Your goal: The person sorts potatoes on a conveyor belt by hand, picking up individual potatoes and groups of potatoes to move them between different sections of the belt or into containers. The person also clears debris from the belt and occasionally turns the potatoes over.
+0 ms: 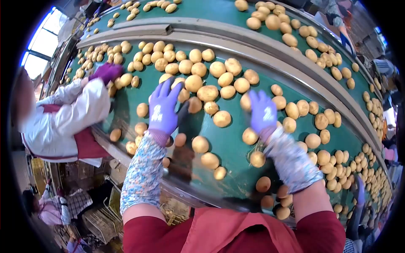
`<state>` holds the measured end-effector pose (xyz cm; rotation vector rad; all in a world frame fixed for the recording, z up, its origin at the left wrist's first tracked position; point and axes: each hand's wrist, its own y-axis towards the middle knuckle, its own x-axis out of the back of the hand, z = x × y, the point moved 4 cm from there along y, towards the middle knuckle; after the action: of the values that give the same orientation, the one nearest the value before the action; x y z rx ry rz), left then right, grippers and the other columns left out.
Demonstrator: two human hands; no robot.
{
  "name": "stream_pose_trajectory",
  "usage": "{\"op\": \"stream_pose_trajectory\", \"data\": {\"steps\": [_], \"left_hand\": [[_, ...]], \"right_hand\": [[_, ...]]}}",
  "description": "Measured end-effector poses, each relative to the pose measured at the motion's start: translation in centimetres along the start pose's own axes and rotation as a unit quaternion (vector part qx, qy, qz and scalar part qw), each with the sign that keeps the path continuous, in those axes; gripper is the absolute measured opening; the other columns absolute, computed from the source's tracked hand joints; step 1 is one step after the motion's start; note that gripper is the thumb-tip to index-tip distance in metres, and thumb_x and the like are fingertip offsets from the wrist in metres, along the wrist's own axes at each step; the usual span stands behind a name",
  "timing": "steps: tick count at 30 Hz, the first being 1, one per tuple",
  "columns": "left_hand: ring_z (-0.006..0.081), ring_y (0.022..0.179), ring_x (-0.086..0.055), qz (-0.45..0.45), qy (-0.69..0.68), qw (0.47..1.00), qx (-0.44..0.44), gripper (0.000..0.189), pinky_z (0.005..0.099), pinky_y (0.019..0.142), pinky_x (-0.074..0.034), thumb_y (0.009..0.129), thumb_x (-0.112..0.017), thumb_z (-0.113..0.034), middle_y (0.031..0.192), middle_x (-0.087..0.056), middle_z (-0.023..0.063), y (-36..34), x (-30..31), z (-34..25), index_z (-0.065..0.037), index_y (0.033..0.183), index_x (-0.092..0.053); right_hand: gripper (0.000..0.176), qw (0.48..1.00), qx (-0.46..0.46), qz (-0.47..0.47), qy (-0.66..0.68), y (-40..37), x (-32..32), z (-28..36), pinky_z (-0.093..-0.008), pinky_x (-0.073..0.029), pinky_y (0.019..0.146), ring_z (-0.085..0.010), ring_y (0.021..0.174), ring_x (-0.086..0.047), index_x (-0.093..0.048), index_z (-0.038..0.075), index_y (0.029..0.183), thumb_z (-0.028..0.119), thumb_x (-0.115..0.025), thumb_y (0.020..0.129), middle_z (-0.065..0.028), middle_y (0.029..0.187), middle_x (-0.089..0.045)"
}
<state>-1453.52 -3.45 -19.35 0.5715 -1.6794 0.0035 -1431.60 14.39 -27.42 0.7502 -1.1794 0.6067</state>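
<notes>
Potatoes in several sizes are spread over a green conveyor belt (230, 135). My left hand (163, 107), in a purple glove, reaches over the belt with fingers apart. Its fingertips are by a potato (183, 95) in the cluster ahead, and I see nothing held in it. My right hand (263, 111), gloved alike, is over the belt further right, fingers apart and slightly blurred. Beside its thumb side lies a potato (245, 102), partly covered by the glove. Another potato (250, 136) rests just below that hand.
A metal rail (236, 44) divides this belt from a second belt (211, 10) with more potatoes. On the left, a person in a white sleeve (82, 109) reaches over the belt with a purple-gloved hand (107, 72). Crates (99, 215) stand below left. Other people work on the right.
</notes>
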Motion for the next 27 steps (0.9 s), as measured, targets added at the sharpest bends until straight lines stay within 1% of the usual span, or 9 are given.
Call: {"op": "stream_pose_trajectory", "data": {"steps": [5,7,8,11,13,15,21,25,27], "left_hand": [[0.0352,0.117,-0.053,0.102,0.05,0.993,-0.016,0.056,0.0484,0.095,-0.046,0.07,-0.081,-0.041,0.134,-0.053,0.0127,5.3,-8.2,0.0,-0.017,0.118,-0.066],[0.0334,0.113,-0.053,0.11,0.037,0.993,-0.025,0.049,0.0472,0.09,-0.047,0.066,-0.082,-0.042,0.134,-0.052,0.0102,5.7,-9.2,-1.4,-0.018,0.106,-0.068],[0.0375,0.123,-0.051,0.157,0.032,0.987,-0.005,0.049,0.0463,0.099,-0.046,0.075,-0.079,-0.032,0.14,-0.05,0.0137,5.7,-9.0,-2.2,-0.013,0.118,-0.066],[0.0369,0.114,-0.051,0.04,0.036,0.998,-0.041,0.042,0.0452,0.086,-0.048,0.066,-0.08,-0.031,0.129,-0.055,0.0073,3.6,-9.0,-3.1,-0.013,0.101,-0.066],[0.0399,0.114,-0.05,0.091,-0.019,0.995,-0.043,0.039,0.0467,0.092,-0.048,0.071,-0.078,-0.024,0.131,-0.053,0.0107,3.2,-7.9,-3.3,-0.009,0.105,-0.063],[0.0414,0.115,-0.05,0.123,-0.056,0.99,-0.032,0.043,0.0488,0.095,-0.047,0.072,-0.078,-0.023,0.133,-0.052,0.0129,2.9,-7.7,-2.1,-0.008,0.109,-0.062],[0.0285,0.115,-0.057,0.438,-0.283,0.853,0.031,0.044,0.0414,0.099,-0.045,0.083,-0.077,-0.024,0.125,-0.059,0.0137,3.2,-4.5,4.4,-0.005,0.12,-0.061],[0.0181,0.097,-0.058,0.183,-0.478,0.832,0.213,0.05,0.0327,0.083,-0.051,0.088,-0.076,-0.028,0.115,-0.059,0.0092,12.6,-1.8,8.0,-0.002,0.126,-0.056],[0.0192,0.092,-0.061,-0.066,-0.55,0.808,0.201,0.054,0.0345,0.078,-0.053,0.09,-0.074,-0.033,0.113,-0.061,0.0104,16.5,0.6,10.3,0.0,0.128,-0.054]], "right_hand": [[0.049,0.857,0.098,0.38,0.335,-2.5,1.9,3.8,-0.0409,-0.052,0.093,-0.0263,0.108,-0.065,-0.056,0.008,0.133,0.025,-0.07,0.089,-0.0136,0.123,-0.065],[0.035,0.844,0.049,0.354,0.4,0.1,3.6,2.9,-0.0354,-0.054,0.089,-0.0177,0.098,-0.067,-0.062,0.007,0.128,0.019,-0.064,0.095,-0.006,0.115,-0.069],[0.029,0.698,-0.18,0.28,0.635,2.0,-0.3,0.6,-0.0311,-0.053,0.086,-0.0158,0.092,-0.066,-0.064,0.004,0.123,0.014,-0.061,0.096,-0.0035,0.107,-0.07],[0.041,0.884,-0.113,0.101,0.443,11.5,3.5,0.9,-0.0337,-0.053,0.078,-0.0228,0.086,-0.066,-0.065,0.007,0.119,0.041,-0.063,0.095,-0.0126,0.091,-0.068],[0.051,0.969,-0.016,0.022,0.247,14.7,-2.6,-0.3,-0.0467,-0.051,0.088,-0.0397,0.104,-0.065,-0.059,0.017,0.131,0.043,-0.065,0.087,-0.0211,0.118,-0.063],[0.059,0.994,-0.013,0.09,0.057,13.8,-3.7,2.8,-0.0493,-0.051,0.089,-0.0407,0.106,-0.063,-0.057,0.02,0.133,0.048,-0.067,0.081,-0.0199,0.124,-0.058],[0.055,0.937,0.09,0.266,0.208,9.1,-2.2,5.0,-0.0516,-0.05,0.09,-0.0432,0.104,-0.061,-0.06,0.015,0.126,0.045,-0.072,0.081,-0.0215,0.119,-0.058],[0.045,0.83,0.085,0.383,0.397,8.8,-0.1,4.7,-0.0412,-0.049,0.098,-0.0308,0.115,-0.062,-0.063,0.014,0.129,0.039,-0.068,0.091,-0.0163,0.124,-0.065],[0.041,0.842,-0.05,0.212,0.494,11.0,1.7,3.1,-0.0323,-0.049,0.096,-0.0197,0.103,-0.064,-0.063,0.005,0.126,0.032,-0.064,0.096,-0.0106,0.113,-0.068]]}}
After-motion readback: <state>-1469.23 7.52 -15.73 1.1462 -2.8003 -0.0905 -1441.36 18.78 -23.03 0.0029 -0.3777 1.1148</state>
